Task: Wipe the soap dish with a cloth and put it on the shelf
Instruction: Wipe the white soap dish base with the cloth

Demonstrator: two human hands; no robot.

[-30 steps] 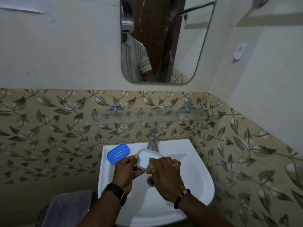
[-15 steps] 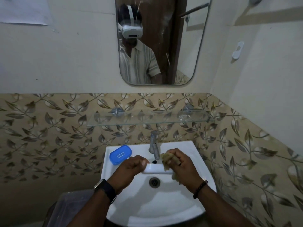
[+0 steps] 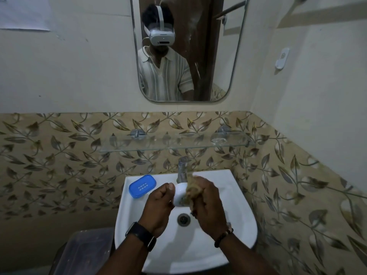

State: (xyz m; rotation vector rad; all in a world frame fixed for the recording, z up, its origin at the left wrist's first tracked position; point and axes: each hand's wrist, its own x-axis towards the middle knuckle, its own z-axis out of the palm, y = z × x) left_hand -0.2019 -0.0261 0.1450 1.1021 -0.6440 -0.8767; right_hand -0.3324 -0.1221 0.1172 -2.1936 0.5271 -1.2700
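Over the white sink [image 3: 234, 231] my left hand [image 3: 158, 207] holds a white soap dish [image 3: 178, 194], tilted on its side. My right hand [image 3: 206, 203] presses a crumpled brownish cloth [image 3: 191, 188] against the dish's right part, hiding that end. A blue perforated insert [image 3: 142, 186] of the soap dish lies on the sink's back left rim. The glass shelf [image 3: 174, 142] is fixed to the tiled wall above the tap and carries nothing that I can make out.
A chrome tap [image 3: 182, 168] stands just behind my hands. A mirror [image 3: 188, 50] hangs above the shelf. A dark translucent bin [image 3: 83, 253] sits to the left below the sink. The wall corner closes in on the right.
The white dish has turned from lying flat to tilted on its side in my left hand. The cloth has moved over its right end. The view has tipped upward.
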